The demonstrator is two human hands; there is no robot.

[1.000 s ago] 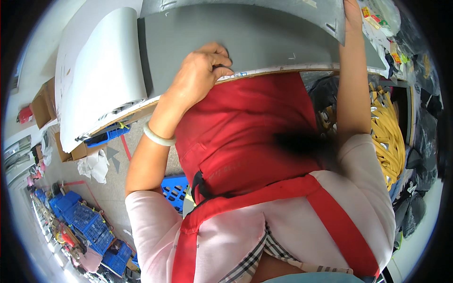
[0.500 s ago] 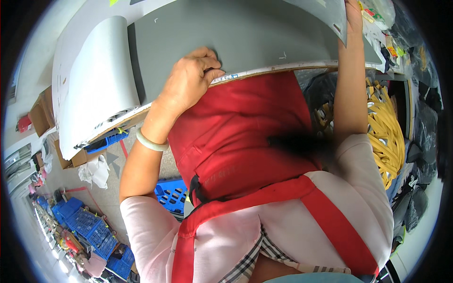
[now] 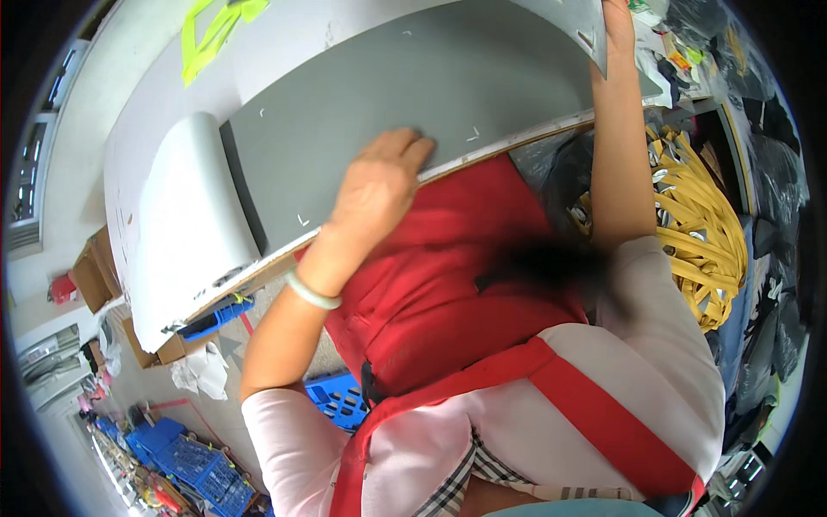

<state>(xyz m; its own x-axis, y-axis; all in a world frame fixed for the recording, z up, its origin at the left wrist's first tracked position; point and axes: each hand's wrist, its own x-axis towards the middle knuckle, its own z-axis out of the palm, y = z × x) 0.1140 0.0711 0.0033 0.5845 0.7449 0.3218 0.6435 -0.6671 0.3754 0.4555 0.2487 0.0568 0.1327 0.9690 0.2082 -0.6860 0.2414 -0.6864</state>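
Note:
A dark grey sheet (image 3: pixel 345 129) with small white corner marks lies across the table. My left hand (image 3: pixel 383 177) rests on it by the near edge, fingers bent and together. The fingertips are hidden, so I cannot see whether anything is in them. A pale bracelet (image 3: pixel 310 291) circles that wrist. At the upper right, my right hand (image 3: pixel 618 26) grips the side of a pale grey, stiff-looking sheet (image 3: pixel 579 19) with a pointed corner and a slot. That hand is partly cut off by the picture's top. To the left, the material curls into a white-backed roll (image 3: pixel 185 207).
Neon yellow strips (image 3: pixel 202 47) lie at the table's far side. A bundle of yellow straps (image 3: pixel 698 233) hangs at the right, near dark plastic bags (image 3: pixel 771 164). Blue crates (image 3: pixel 202 465) and cardboard boxes (image 3: pixel 96 267) stand on the left. A blurred dark shape crosses my red apron (image 3: pixel 448 267).
My left hand has moved right along the near edge, baring a white corner mark on the grey sheet. The view has shifted, showing more of the table's far side. My right hand stays at the pale sheet.

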